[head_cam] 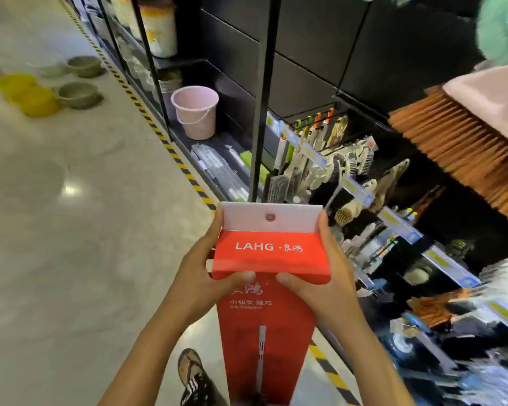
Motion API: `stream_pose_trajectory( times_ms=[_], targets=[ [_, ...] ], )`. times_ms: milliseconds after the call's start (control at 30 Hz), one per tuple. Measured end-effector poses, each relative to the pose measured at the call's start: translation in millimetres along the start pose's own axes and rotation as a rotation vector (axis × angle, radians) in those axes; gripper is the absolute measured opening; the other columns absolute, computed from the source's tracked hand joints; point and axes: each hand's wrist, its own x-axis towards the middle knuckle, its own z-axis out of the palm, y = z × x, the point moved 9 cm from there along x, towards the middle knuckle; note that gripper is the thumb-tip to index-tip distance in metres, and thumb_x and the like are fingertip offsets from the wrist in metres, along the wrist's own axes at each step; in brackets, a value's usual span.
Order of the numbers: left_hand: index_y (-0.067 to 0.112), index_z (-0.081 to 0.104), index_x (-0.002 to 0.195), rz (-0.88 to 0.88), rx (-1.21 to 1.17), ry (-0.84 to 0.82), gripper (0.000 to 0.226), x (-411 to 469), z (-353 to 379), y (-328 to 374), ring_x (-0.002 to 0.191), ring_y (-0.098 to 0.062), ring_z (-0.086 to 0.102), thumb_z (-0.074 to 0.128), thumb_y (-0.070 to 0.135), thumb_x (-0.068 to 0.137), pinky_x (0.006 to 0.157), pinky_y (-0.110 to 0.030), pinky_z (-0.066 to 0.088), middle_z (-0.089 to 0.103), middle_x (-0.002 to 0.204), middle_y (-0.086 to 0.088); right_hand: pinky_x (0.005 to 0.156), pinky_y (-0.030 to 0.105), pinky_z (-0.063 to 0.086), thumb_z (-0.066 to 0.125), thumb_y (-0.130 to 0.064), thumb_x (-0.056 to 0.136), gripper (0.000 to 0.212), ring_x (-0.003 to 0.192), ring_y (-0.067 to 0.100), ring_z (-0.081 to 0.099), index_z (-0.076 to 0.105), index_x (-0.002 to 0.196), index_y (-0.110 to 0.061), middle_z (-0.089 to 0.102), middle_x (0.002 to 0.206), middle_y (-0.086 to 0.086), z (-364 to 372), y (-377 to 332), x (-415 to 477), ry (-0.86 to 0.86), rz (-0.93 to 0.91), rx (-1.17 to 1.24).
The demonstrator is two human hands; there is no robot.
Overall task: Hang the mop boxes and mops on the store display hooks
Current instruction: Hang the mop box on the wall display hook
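Item one: mop box (269,256), red card, tall and narrow, with white "LAHG" lettering on its folded top panel and a printed mop handle down the front. Above the panel stands a white flap (296,221) with a round hang hole (270,217) at its middle. We hold the box upright in front of us, over the aisle floor (71,230), just beside the shelving.

Grip: our left hand (201,276) clasps the box's top left corner and our right hand (323,285) the top right. Both thumbs press on the front edge of the red panel, with the fingers curled along the sides.

Surroundings, listed:
- black upright post (261,112), rising right behind the flap, between the box and the dark shelves
- brushes (320,168), crowded on hooks to the right of the post
- broom (458,148) with orange bristles, jutting in at upper right
- green fluffy duster (502,27), top right corner
- pink bucket (195,111), on a low shelf
- yellow basins (27,93) and grey basins (77,95), on the floor well away to the left
- yellow-black hazard stripe (147,118), along the shelf base
- our shoe (194,376), below the box
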Motion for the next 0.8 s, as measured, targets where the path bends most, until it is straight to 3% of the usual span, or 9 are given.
stream_pose_trajectory(
  times_ms=[100, 267, 367, 533, 667, 800],
  targets=[
    [0.076, 0.009, 0.133, 0.008, 0.012, 0.024, 0.108, 26.6, -43.0, -2.8, 0.111, -0.005, 0.061, 0.070, 0.084, 0.045, 0.080, -0.017, 0.055, 0.056, 0.131, 0.018, 0.099, 0.052, 0.048, 0.077, -0.079, 0.045, 0.116, 0.124, 0.018, 0.053, 0.021, 0.145, -0.060, 0.052, 0.129, -0.014, 40.0, -17.8, 34.8, -0.033, -0.019, 0.012],
    [0.073, 0.008, 0.136, 0.051, 0.079, 0.027, 0.109, 70.3, -115.1, -3.4, 0.114, -0.011, 0.060, 0.069, 0.084, 0.047, 0.094, -0.038, 0.055, 0.055, 0.135, 0.013, 0.098, 0.051, 0.050, 0.080, -0.075, 0.048, 0.115, 0.121, 0.019, 0.057, 0.025, 0.147, -0.055, 0.055, 0.131, -0.002, 104.2, -49.1, 86.5, -0.031, -0.090, 0.060],
    [0.073, 0.008, 0.136, 0.077, 0.111, 0.055, 0.107, 92.2, -156.4, -1.5, 0.113, -0.012, 0.061, 0.070, 0.081, 0.049, 0.093, -0.038, 0.056, 0.055, 0.134, 0.013, 0.097, 0.049, 0.051, 0.080, -0.075, 0.049, 0.110, 0.121, 0.015, 0.057, 0.023, 0.143, -0.062, 0.056, 0.131, -0.011, 137.5, -69.2, 110.6, -0.019, -0.119, 0.090],
    [0.069, 0.008, 0.140, 0.112, 0.163, 0.095, 0.107, 126.0, -212.1, 3.6, 0.112, -0.008, 0.060, 0.072, 0.072, 0.054, 0.089, -0.034, 0.057, 0.053, 0.133, 0.014, 0.094, 0.055, 0.051, 0.083, -0.069, 0.055, 0.110, 0.120, 0.027, 0.059, 0.026, 0.147, -0.052, 0.059, 0.131, 0.003, 185.0, -94.1, 152.2, -0.059, -0.152, 0.159],
    [0.066, 0.010, 0.142, 0.135, 0.186, 0.106, 0.110, 165.1, -246.3, 3.8, 0.114, -0.007, 0.057, 0.072, 0.075, 0.052, 0.089, -0.031, 0.056, 0.051, 0.133, 0.015, 0.097, 0.054, 0.050, 0.082, -0.068, 0.057, 0.102, 0.122, 0.021, 0.058, 0.026, 0.142, -0.061, 0.058, 0.134, -0.005, 213.7, -109.3, 191.9, -0.048, -0.175, 0.192],
    [0.067, 0.010, 0.141, 0.121, 0.225, 0.135, 0.110, 222.3, -277.5, -8.2, 0.111, -0.001, 0.055, 0.072, 0.072, 0.051, 0.086, -0.029, 0.057, 0.050, 0.128, 0.020, 0.096, 0.055, 0.049, 0.082, -0.067, 0.058, 0.111, 0.120, 0.022, 0.059, 0.024, 0.151, -0.045, 0.060, 0.130, -0.005, 248.7, -108.6, 254.3, -0.075, -0.175, 0.211]
  ],
)
